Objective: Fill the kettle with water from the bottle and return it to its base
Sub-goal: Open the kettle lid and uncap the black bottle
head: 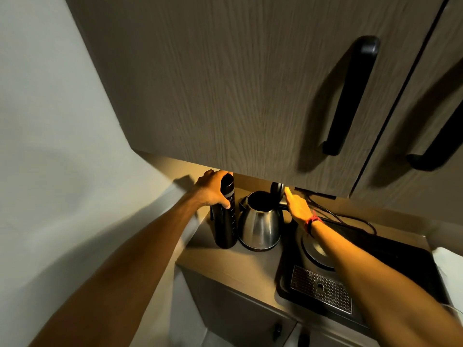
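Note:
A steel kettle [259, 227] stands on the wooden counter [225, 266], off its round base [314, 251], which sits on a black tray to the right. The kettle's black lid [276, 191] is tipped up and the mouth is open. My right hand [297, 205] rests at the kettle's handle, with a finger against the raised lid. A tall dark bottle [225, 221] stands upright just left of the kettle, touching or nearly touching it. My left hand [213, 189] is wrapped around the bottle's top.
A wall cabinet [238, 83] with black handles hangs low over the counter, close above the bottle and lid. The black tray [390, 256] holds a perforated metal drip grate [322, 289]. A black cable [350, 219] runs behind it. A wall [62, 146] lies left.

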Demonstrator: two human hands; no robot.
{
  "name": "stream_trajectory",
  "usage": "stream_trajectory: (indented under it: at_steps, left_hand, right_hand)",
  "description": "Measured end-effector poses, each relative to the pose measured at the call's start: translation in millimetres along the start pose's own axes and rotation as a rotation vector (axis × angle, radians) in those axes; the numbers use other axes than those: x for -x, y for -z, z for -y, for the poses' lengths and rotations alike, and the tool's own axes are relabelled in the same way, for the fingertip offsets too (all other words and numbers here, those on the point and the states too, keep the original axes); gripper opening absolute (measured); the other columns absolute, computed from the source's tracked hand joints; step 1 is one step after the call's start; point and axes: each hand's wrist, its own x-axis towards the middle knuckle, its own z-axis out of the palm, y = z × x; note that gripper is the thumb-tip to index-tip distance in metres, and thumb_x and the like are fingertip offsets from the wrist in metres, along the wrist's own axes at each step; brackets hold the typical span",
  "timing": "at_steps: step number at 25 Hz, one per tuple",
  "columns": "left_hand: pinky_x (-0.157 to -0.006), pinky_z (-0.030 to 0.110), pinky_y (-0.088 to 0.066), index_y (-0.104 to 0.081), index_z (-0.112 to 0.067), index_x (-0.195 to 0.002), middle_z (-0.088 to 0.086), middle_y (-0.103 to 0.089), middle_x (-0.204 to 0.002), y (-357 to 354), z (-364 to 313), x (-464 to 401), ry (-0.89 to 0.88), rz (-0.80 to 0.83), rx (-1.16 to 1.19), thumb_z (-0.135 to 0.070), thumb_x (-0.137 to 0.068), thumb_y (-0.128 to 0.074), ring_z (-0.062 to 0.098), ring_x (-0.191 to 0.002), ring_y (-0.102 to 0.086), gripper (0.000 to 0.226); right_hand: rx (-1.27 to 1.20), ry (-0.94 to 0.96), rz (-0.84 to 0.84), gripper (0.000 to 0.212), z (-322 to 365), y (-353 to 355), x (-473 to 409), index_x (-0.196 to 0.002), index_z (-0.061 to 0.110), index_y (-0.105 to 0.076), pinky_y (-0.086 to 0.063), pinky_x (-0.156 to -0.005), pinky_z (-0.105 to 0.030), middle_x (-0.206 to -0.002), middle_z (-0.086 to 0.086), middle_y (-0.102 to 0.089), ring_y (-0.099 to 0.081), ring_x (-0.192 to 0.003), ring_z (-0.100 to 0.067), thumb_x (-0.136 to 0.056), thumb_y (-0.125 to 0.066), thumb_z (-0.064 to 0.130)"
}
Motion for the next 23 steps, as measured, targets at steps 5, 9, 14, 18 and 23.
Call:
stream_trajectory:
  at_steps: [5, 9, 14, 18, 23]
  left_hand:
    - [-0.081, 0.038, -0.051, -0.042, -0.028, -0.134, 0.011, -0.053, -0.130, 16, 19, 5, 0.005, 0.053, -0.045, -0.034, -0.052, -0.094, 0.031, -0.114, -0.054, 0.098]
    - [-0.088, 0.038, -0.047, -0.037, -0.030, -0.141, 0.011, -0.047, -0.138, 26, 20, 10, -0.041, 0.086, -0.052, -0.039, -0.058, -0.092, 0.033, -0.124, -0.048, 0.100]
    - [-0.075, 0.016, -0.039, -0.043, -0.022, -0.141, 0.006, -0.052, -0.136, 50, 18, 12, -0.158, 0.168, -0.028, -0.020, -0.067, -0.086, 0.024, -0.120, -0.051, 0.086]
    - [-0.079, 0.030, -0.052, -0.055, -0.023, -0.123, 0.003, -0.063, -0.121, 61, 6, 19, -0.112, 0.096, -0.139, -0.056, -0.069, -0.080, 0.020, -0.101, -0.058, 0.068]
    - [-0.077, 0.029, -0.050, -0.054, -0.023, -0.125, 0.000, -0.061, -0.118, 66, 5, 20, -0.112, 0.188, -0.129, -0.048, -0.070, -0.082, 0.028, -0.110, -0.060, 0.067]
  right_hand:
    - [0.138, 0.148, 0.023, 0.041, 18, -25, -3, -0.131, 0.001, -0.047, -0.044, -0.095, -0.046, -0.115, -0.029, -0.061, -0.059, -0.107, -0.043, -0.107, -0.023, 0.025]
    - [0.285, 0.210, -0.013, 0.040, 15, -27, -8, -0.138, 0.001, -0.045, -0.042, -0.097, -0.044, -0.122, -0.027, -0.055, -0.051, -0.115, -0.042, -0.104, -0.033, 0.019]
    - [0.471, 0.292, -0.075, 0.053, 15, -20, -11, -0.149, 0.007, -0.035, -0.027, -0.116, -0.050, -0.152, -0.020, -0.037, -0.033, -0.141, -0.038, -0.104, -0.028, 0.034]
    - [0.479, 0.301, -0.064, 0.059, 14, -20, -12, -0.153, 0.009, -0.030, -0.019, -0.120, -0.053, -0.155, -0.015, -0.036, -0.031, -0.145, -0.033, -0.103, -0.024, 0.041]
    - [0.444, 0.303, -0.138, 0.061, 15, -18, -8, -0.147, 0.011, -0.039, -0.021, -0.119, -0.050, -0.148, -0.014, -0.045, -0.040, -0.139, -0.033, -0.100, -0.026, 0.048]
